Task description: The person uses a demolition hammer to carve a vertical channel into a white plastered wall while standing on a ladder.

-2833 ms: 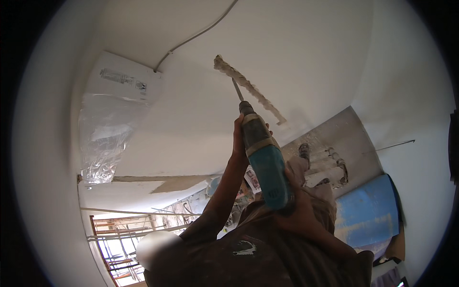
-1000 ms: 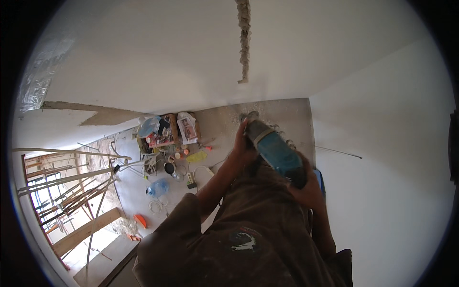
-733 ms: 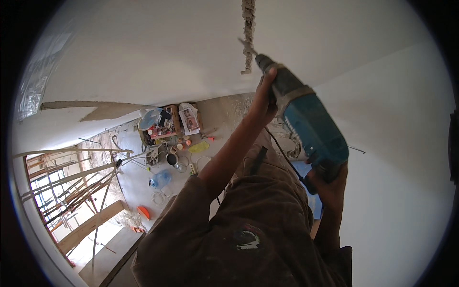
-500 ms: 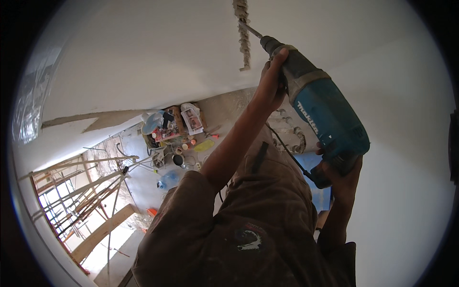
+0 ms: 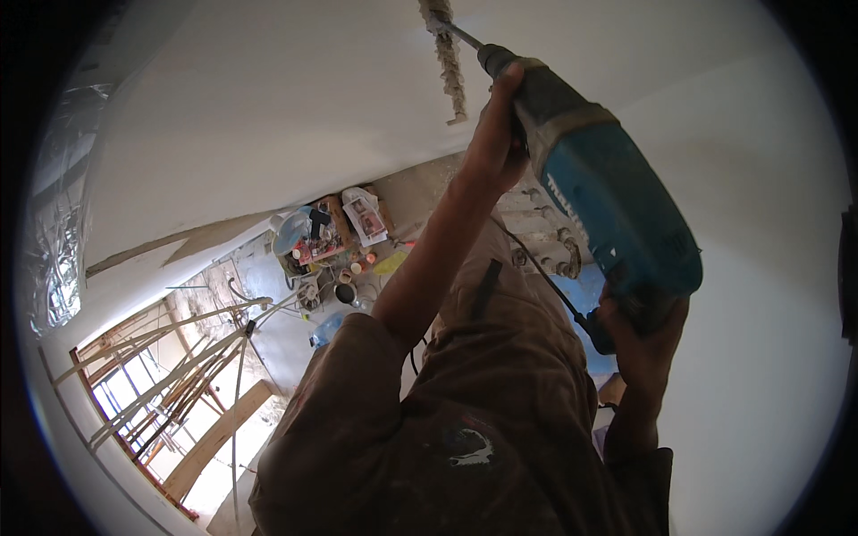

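A teal and black rotary hammer drill point(image 5: 617, 192) is held up in both hands, tilted with its nose toward the upper left. My left hand point(image 5: 503, 125) is closed round the front of its body, just behind the chuck. At the rear, my right hand point(image 5: 642, 335) wraps the handle; its fingers are partly hidden by the tool. The steel chisel bit point(image 5: 466, 37) meets a rough groove point(image 5: 450, 71) cut into the white wall point(image 5: 313, 98). From the handle's base a black cord point(image 5: 542, 270) runs down past my body.
Down on the floor are a cluttered box point(image 5: 332, 234), papers point(image 5: 366, 220), a light-blue basin point(image 5: 290, 230), a dark cup point(image 5: 345, 293) and a blue plastic bottle point(image 5: 326, 330). Wooden poles point(image 5: 179, 380) cross an opening at lower left. Clear plastic sheeting point(image 5: 63, 232) hangs at the left.
The drill and both hands sit slightly differently, its bit now higher along the groove. The whole view has shifted a little. Both hands keep their hold.
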`<state>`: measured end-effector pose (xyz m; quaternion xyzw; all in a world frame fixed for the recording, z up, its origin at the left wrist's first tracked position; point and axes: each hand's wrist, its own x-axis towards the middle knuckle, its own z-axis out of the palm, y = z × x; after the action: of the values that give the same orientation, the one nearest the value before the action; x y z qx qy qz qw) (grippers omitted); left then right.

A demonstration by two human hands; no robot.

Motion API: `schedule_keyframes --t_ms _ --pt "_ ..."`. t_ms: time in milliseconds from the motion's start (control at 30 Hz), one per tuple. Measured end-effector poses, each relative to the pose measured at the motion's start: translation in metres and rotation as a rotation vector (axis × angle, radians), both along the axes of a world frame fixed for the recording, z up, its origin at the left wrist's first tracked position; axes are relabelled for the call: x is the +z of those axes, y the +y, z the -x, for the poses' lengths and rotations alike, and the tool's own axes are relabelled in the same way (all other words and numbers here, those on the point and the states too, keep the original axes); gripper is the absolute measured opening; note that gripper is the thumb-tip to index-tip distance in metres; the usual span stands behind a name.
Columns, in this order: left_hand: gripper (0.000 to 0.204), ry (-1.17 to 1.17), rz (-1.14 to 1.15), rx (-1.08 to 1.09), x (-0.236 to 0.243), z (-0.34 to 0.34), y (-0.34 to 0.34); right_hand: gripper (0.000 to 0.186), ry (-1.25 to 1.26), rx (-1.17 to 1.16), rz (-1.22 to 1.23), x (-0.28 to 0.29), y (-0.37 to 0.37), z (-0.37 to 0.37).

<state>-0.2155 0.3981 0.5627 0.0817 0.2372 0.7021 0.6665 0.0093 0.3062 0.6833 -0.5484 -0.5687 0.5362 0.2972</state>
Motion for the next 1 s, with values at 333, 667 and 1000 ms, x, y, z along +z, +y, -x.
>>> schedule_keyframes --t_ms 333,667,1000 --pt "0.055 -0.047 0.072 0.004 0.005 0.003 -0.012 0.062 0.037 0.101 -0.026 -0.01 0.007 0.003" --pt "0.052 0.091 0.297 -0.038 -0.009 -0.031 -0.033 0.061 0.115 -0.054 0.169 -0.023 -0.022 -0.052" --pt "0.052 0.271 0.321 -0.114 0.008 -0.04 0.005 0.068 0.301 -0.043 0.269 -0.023 0.032 -0.071"
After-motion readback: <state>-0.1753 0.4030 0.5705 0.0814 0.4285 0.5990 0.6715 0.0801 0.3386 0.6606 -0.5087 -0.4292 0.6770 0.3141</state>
